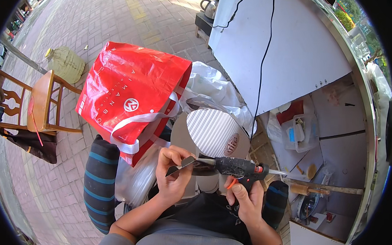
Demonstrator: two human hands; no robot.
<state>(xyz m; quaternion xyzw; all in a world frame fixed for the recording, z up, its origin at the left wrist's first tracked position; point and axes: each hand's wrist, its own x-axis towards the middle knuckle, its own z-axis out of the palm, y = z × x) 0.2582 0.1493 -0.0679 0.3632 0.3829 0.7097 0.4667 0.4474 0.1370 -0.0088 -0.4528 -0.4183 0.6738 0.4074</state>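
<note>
My right hand (248, 201) grips a black hot glue gun (234, 166), its fingers at the orange trigger. A pale glue stick (276, 172) sticks out of the gun's rear, and a small red light glows on the handle. The nozzle points left, right beside a small dark folded strip (186, 162) pinched in my left hand (173, 181). I cannot tell whether the nozzle touches the strip. Just beyond the gun lies a round, ribbed white piece (215, 131) with a reddish printed mark.
A large red bag (131, 81) with white handles stands ahead on the left. Clear plastic (133, 179) lies below it, by my left arm. A wooden chair (42, 99) stands far left. On the right, a black cord (265, 50) hangs before a white cabinet panel (297, 43).
</note>
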